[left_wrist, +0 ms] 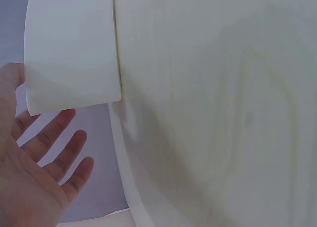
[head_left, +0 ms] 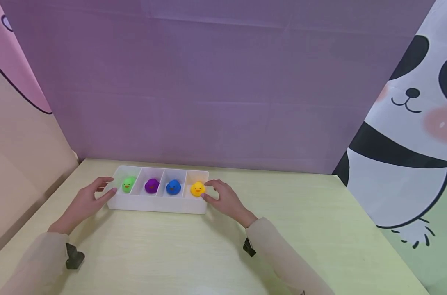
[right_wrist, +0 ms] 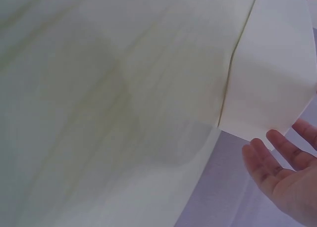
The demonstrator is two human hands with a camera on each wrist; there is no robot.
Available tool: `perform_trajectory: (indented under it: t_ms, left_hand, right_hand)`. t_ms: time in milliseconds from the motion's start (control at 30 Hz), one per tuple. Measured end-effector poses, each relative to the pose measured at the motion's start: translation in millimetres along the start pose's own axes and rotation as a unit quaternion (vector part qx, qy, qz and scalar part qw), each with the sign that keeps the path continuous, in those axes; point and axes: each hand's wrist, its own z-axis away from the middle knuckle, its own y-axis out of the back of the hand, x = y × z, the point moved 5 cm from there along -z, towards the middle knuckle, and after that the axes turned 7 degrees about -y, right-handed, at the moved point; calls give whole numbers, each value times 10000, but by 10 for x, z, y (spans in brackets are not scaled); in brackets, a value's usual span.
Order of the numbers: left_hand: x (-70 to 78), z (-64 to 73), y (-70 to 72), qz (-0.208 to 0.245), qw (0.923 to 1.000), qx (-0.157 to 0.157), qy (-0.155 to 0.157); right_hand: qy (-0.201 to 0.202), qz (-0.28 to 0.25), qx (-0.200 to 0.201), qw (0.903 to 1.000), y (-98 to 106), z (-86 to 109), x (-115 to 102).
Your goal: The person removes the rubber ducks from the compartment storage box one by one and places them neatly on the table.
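A white divided box (head_left: 157, 204) lies on the table, with one small rubber duck in each compartment. From left to right sit a green duck (head_left: 128, 184), a purple duck (head_left: 151, 186), a blue duck (head_left: 173, 187) and a yellow duck (head_left: 198, 189). My left hand (head_left: 86, 200) is at the box's left end, thumb and fingers spread around its corners; the left wrist view shows loose fingers (left_wrist: 65, 160) near the box's end. At the opposite end, my right hand (head_left: 226, 200) spans the corners beside the yellow duck, its lower fingers extended in the right wrist view.
The pale wooden table (head_left: 164, 250) extends in front and to the right of the box. Behind it hangs a purple cloth (head_left: 216, 90). A panda-printed panel (head_left: 404, 180) stands on the right, and a pink and beige panel (head_left: 20, 147) on the left.
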Motion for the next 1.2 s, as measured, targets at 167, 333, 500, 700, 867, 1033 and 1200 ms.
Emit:
perform_trajectory:
  t_ms: [167,333,500,700,867,1033,1200]
  left_hand:
    - [13,2,13,40,10000,-66,34]
    - [-9,4,16,45,9999,-89,1]
    - [-25,1,4,90,9999,-49,-56]
    - [28,1,-21,118,9998,-71,-110]
    - [85,-20,-71,111,9998,-169,-95]
    - [143,-32,-142,107,9997,-198,-95]
    - [221,-60,-220,96,9994,-208,-264]
  right_hand:
    - [-66,-123,-150,9998,-21,-4,-8]
    - [-148,-231,-224,9994,-41,-7,-4]
    - [-190,-221,-220,9993,-34,5,11]
    - [-268,-256,-284,9989,14,36,42]
    - [-358,-379,-362,9980,67,71,102]
    - [-479,-541,-401,9966,114,122,187]
    - [-607,-654,-433,9951,181,167,272]
